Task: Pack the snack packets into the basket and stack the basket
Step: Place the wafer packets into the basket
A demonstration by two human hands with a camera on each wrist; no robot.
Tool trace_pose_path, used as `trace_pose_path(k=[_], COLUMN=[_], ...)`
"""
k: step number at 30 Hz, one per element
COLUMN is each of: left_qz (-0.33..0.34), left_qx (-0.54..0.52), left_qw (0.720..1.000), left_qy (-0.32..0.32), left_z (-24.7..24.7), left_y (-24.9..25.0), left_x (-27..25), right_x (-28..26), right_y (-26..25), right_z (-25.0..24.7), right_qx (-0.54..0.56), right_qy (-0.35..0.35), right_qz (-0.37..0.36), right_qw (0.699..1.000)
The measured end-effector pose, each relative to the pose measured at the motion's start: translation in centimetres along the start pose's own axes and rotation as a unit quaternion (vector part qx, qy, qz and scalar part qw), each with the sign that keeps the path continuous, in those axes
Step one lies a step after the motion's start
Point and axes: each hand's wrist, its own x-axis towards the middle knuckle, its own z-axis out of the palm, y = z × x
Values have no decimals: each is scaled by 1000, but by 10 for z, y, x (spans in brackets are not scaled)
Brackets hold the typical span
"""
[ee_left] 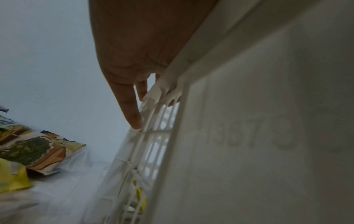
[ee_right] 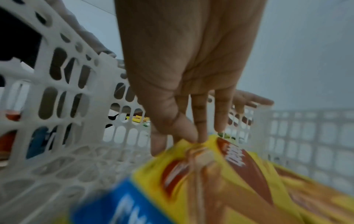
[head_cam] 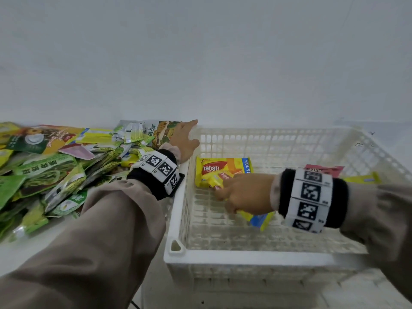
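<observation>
A white slotted basket (head_cam: 245, 256) stands on the right half of the table. My right hand (head_cam: 243, 195) is inside it, pinching one end of a yellow wafer packet (head_cam: 260, 220) just above the floor; the right wrist view shows the right hand (ee_right: 184, 136) with thumb and fingertips pinching the yellow wafer packet (ee_right: 220, 181). A second yellow wafer packet (head_cam: 220, 168) lies flat at the basket's far left. My left hand (head_cam: 186, 139) rests with straight fingers on the basket's far left corner rim. In the left wrist view, the left hand (ee_left: 138, 53) lies against the basket wall (ee_left: 249, 136).
A big pile of green and yellow snack packets (head_cam: 55, 166) covers the table left of the basket, up to a plain wall. A red packet (head_cam: 324, 170) and a thin yellow packet (head_cam: 363, 179) lie at the basket's far right. More white baskets (head_cam: 245, 284) show beneath it.
</observation>
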Motion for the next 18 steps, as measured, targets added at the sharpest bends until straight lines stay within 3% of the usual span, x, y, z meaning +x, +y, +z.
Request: trace_pose_path(k=[3,6,8,10,13,18], left_qz=[-3,-5,-6,-7,-7,-4], left_qx=[-1,-2,0,3,6,14], left_qw=[1000,1000,1000,1000,1000,1000], left_qy=[0,-3,-5,-6,-6,-4], left_z=[0,1,1,1,0,0], left_y=[-1,-2,-3,-2,-2,0], left_x=[0,1,2,2,2,1], right_x=[4,2,2,5,13,16], right_y=[-3,13,23,23,6,-7], right_z=[8,14,20,28,37,36], right_qx=[135,247,240,243,266,240], right_qy=[83,93,61,5,-15,9], right_qz=[-35,82,200,269,289,296], right_qw=[987,961,948,932,919,925])
